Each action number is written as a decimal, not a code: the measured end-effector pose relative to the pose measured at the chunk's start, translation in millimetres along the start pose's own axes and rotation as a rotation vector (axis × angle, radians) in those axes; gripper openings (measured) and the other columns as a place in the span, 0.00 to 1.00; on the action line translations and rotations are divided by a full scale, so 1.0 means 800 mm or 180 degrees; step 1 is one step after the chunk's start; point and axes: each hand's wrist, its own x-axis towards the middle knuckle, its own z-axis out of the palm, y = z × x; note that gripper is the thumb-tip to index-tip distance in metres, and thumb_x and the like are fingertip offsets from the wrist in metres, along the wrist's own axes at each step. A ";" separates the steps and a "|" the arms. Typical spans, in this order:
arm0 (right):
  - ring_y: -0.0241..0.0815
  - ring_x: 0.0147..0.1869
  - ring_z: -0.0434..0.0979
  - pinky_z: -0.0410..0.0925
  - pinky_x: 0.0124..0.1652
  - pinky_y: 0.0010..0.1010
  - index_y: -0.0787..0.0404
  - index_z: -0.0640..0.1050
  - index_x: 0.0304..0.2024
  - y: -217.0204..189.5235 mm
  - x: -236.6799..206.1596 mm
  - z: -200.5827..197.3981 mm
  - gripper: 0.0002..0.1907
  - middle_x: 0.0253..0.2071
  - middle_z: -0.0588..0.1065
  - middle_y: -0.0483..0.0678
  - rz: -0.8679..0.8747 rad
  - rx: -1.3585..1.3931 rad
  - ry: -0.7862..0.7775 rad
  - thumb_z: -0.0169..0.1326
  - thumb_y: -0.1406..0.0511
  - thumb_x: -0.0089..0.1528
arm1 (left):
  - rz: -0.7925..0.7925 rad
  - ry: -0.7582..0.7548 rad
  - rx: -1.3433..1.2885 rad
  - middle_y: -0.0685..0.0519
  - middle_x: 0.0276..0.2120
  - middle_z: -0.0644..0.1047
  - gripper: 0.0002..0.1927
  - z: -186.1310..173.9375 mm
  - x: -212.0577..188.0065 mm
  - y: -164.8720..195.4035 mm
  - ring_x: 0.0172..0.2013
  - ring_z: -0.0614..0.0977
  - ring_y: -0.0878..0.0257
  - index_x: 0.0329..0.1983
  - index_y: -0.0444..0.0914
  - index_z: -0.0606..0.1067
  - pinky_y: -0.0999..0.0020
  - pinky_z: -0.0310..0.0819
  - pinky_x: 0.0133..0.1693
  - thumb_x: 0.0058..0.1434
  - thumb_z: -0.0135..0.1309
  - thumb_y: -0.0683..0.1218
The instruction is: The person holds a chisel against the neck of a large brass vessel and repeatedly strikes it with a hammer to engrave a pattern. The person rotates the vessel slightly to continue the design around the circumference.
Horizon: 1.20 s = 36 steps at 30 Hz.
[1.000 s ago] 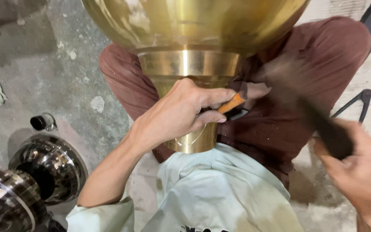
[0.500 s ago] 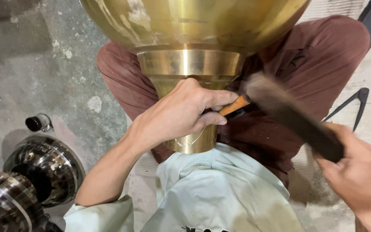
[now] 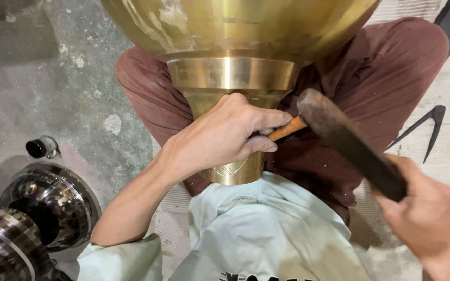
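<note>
- Left hand (image 3: 220, 138) closed around an orange-handled chisel (image 3: 286, 128), tip pressed on the brass vase (image 3: 234, 78) neck.
- Right hand (image 3: 428, 218) gripping a hammer (image 3: 347, 140), head touching the chisel's end.
- Faint carved lines under the left hand; most of the brass plain, so likely early on.

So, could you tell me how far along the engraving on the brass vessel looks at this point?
Done: a few curved lines show on the neck of the brass vessel, just below the left hand. In hand: that hand holds an orange-handled chisel against the neck, and the right hand has the hammer at its end. Left: the rest of the visible neck and bowl look plain.
</note>
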 end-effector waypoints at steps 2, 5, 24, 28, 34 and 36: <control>0.41 0.25 0.78 0.69 0.30 0.29 0.68 0.78 0.54 0.002 0.000 0.000 0.23 0.32 0.80 0.52 0.0263 0.0577 0.0166 0.66 0.66 0.59 | 0.0024 0.0015 -0.0059 0.41 0.34 0.81 0.22 -0.001 0.000 0.001 0.30 0.82 0.45 0.53 0.33 0.77 0.59 0.75 0.32 0.54 0.66 0.40; 0.38 0.33 0.80 0.71 0.39 0.27 0.64 0.79 0.49 0.004 -0.001 -0.002 0.14 0.35 0.80 0.50 -0.0436 0.0873 0.0287 0.65 0.65 0.64 | -0.0001 -0.0044 -0.0059 0.40 0.32 0.80 0.22 -0.002 -0.002 0.002 0.28 0.80 0.44 0.53 0.33 0.78 0.58 0.73 0.31 0.54 0.67 0.39; 0.42 0.39 0.82 0.72 0.40 0.30 0.66 0.79 0.53 -0.021 -0.019 0.000 0.20 0.36 0.80 0.53 -0.0100 0.0338 0.0304 0.64 0.70 0.59 | -0.0060 -0.0140 -0.0095 0.39 0.32 0.82 0.22 -0.008 -0.016 0.006 0.31 0.82 0.44 0.52 0.32 0.79 0.58 0.76 0.33 0.54 0.67 0.41; 0.43 0.39 0.81 0.71 0.42 0.28 0.68 0.77 0.48 -0.015 -0.025 0.003 0.16 0.41 0.80 0.51 -0.0468 0.0930 0.0569 0.65 0.69 0.60 | 0.0186 -0.0028 -0.0078 0.39 0.35 0.81 0.22 -0.010 -0.018 0.007 0.35 0.83 0.43 0.52 0.32 0.79 0.58 0.77 0.36 0.54 0.68 0.41; 0.38 0.44 0.84 0.74 0.46 0.23 0.63 0.75 0.50 -0.016 -0.030 0.008 0.14 0.39 0.79 0.47 -0.0262 0.1645 0.0510 0.65 0.67 0.65 | 0.0106 -0.0082 -0.0106 0.39 0.36 0.82 0.23 -0.010 -0.018 0.010 0.33 0.84 0.45 0.53 0.33 0.79 0.59 0.78 0.36 0.53 0.67 0.40; 0.40 0.44 0.83 0.74 0.45 0.25 0.64 0.74 0.48 -0.015 -0.032 0.007 0.15 0.39 0.79 0.49 -0.0328 0.1590 0.0486 0.66 0.67 0.63 | 0.0267 -0.0018 -0.0067 0.38 0.35 0.82 0.22 -0.011 -0.017 0.011 0.35 0.83 0.42 0.52 0.32 0.80 0.57 0.77 0.36 0.52 0.68 0.40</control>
